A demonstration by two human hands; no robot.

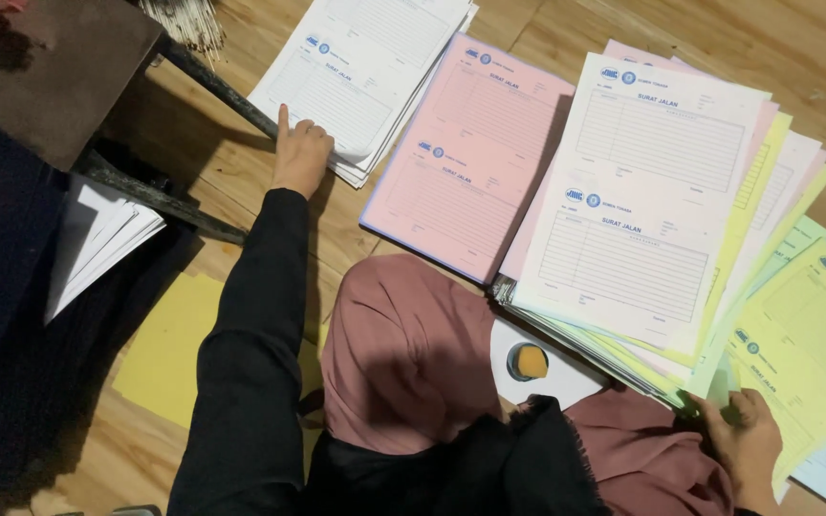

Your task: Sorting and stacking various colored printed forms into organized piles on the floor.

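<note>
I see left hand (pixel 300 153) stretched out, fingers curled on near corner of white form stack (pixel 365 72), index extended, likely to peel top sheet. Right hand (pixel 743 444) pinches edge of fanned mixed-colour pile (pixel 642 220), steadying it. Pink stack (pixel 470 158) lies between, on wooden floor (pixel 623 29). Sponge pot (pixel 528 361) sits near lap, probably for wetting fingertips.

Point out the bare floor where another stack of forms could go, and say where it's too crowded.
Bare wooden floor shows between the dark table leg and the white stack under the left hand. More lies at the top right corner. Crowded: the pink stack and the fanned mixed pile overlap down to the right hand.
</note>
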